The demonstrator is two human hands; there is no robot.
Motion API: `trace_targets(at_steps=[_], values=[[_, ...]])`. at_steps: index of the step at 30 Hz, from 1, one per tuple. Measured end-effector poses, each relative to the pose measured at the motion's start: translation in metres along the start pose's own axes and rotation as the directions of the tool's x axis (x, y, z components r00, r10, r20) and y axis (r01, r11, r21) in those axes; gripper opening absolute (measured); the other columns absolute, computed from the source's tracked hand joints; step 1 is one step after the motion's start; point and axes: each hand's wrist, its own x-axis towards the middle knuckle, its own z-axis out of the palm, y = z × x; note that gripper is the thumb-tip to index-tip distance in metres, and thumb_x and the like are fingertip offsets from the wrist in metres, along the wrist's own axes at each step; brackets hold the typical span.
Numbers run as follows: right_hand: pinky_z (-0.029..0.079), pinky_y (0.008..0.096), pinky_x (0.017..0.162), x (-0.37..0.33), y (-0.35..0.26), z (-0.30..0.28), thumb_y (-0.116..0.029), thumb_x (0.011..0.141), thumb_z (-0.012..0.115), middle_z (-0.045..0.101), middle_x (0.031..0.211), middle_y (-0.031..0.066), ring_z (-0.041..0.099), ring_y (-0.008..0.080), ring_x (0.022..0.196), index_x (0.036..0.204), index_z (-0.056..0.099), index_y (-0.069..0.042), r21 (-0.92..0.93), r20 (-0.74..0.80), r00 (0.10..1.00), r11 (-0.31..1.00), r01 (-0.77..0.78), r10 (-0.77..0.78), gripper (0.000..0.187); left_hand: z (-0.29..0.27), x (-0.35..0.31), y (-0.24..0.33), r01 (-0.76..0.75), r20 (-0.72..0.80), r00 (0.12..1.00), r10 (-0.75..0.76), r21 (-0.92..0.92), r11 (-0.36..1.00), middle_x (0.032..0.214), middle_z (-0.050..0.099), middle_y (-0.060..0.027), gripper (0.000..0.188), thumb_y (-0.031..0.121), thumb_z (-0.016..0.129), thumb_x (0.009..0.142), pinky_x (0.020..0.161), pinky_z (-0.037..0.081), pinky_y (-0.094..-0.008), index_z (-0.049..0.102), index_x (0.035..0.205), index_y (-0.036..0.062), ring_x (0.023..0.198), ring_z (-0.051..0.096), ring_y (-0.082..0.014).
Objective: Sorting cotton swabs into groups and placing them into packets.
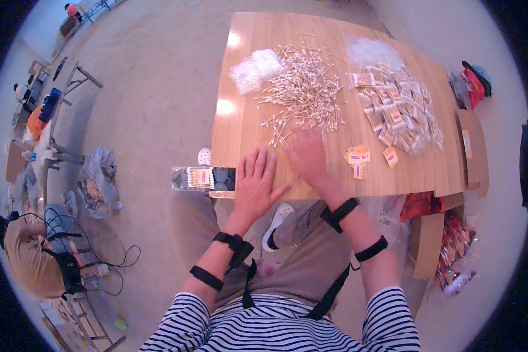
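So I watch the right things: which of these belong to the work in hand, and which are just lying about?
Likely in the work:
loose swabs, by the right hand
filled packs
clear bags
cards

Likely just lying about:
grey bag, on the floor
green scrap
orange item, far left

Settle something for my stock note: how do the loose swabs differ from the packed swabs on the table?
The loose swabs lie bare, while the packed swabs are bundled in small clear packets. The loose swabs point every which way; the packed swabs sit side by side within their packets. The loose swabs lie left of the packed swabs. Both form untidy heaps on the wooden table.
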Motion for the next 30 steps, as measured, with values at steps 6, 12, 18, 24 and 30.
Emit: trace_targets(at_steps=[6,12,18,24,30], values=[[0.052,0.0494,0.078,-0.013,-0.005,0.011,-0.013,0.082,0.065,0.064,0.093,0.0163,0.063,0.0384,0.090,0.094,0.068,-0.007,0.108,0.066,0.995,0.991,-0.083,0.076,0.014,0.003,-0.001,-0.002,-0.004,-0.007,1.000,0.004,-0.012,1.000,0.160,0.037,-0.0190,0.081,0.061,0.059,0.092,0.122,0.019,-0.0548,0.047,0.148,0.0040,0.151,0.028,-0.0358],[0.052,0.0489,0.076,-0.019,0.005,-0.004,-0.009,0.083,0.063,0.064,0.089,0.0149,0.064,0.0371,0.090,0.089,0.068,-0.008,0.081,0.193,0.981,0.997,-0.005,-0.010,0.008,0.005,-0.002,-0.002,-0.003,-0.036,0.999,0.001,-0.047,0.999,0.161,0.034,-0.0189,0.084,0.061,0.059,0.092,0.123,0.019,-0.0543,0.043,0.150,0.0026,0.151,0.028,-0.0354],[0.053,0.0479,0.076,-0.006,0.004,0.003,-0.009,0.084,0.063,0.064,0.092,0.0158,0.065,0.0367,0.090,0.096,0.073,-0.010,0.024,0.147,0.988,0.999,-0.044,0.040,0.015,0.004,-0.001,-0.002,-0.005,-0.040,0.999,0.003,-0.035,0.999,0.160,0.035,-0.0193,0.085,0.062,0.060,0.091,0.123,0.020,-0.0538,0.045,0.149,0.0016,0.151,0.028,-0.0357],[0.054,0.0468,0.077,0.008,-0.011,0.006,-0.009,0.083,0.064,0.065,0.096,0.0147,0.067,0.0346,0.093,0.096,0.073,-0.010,-0.101,0.223,0.974,0.992,0.072,-0.048,0.016,0.005,-0.001,-0.003,-0.010,-0.050,0.999,0.007,-0.057,0.998,0.160,0.036,-0.0196,0.083,0.062,0.060,0.091,0.123,0.020,-0.0536,0.048,0.147,0.0018,0.151,0.028,-0.0354],[0.052,0.0497,0.078,0.001,0.010,0.001,-0.010,0.085,0.065,0.065,0.093,0.0137,0.065,0.0373,0.088,0.091,0.067,-0.008,-0.226,0.146,0.988,0.974,-0.019,0.053,0.007,0.006,-0.002,-0.002,0.004,-0.054,0.999,-0.006,-0.042,0.999,0.160,0.036,-0.0195,0.083,0.062,0.060,0.091,0.123,0.019,-0.0539,0.048,0.147,0.0026,0.151,0.029,-0.0351]])
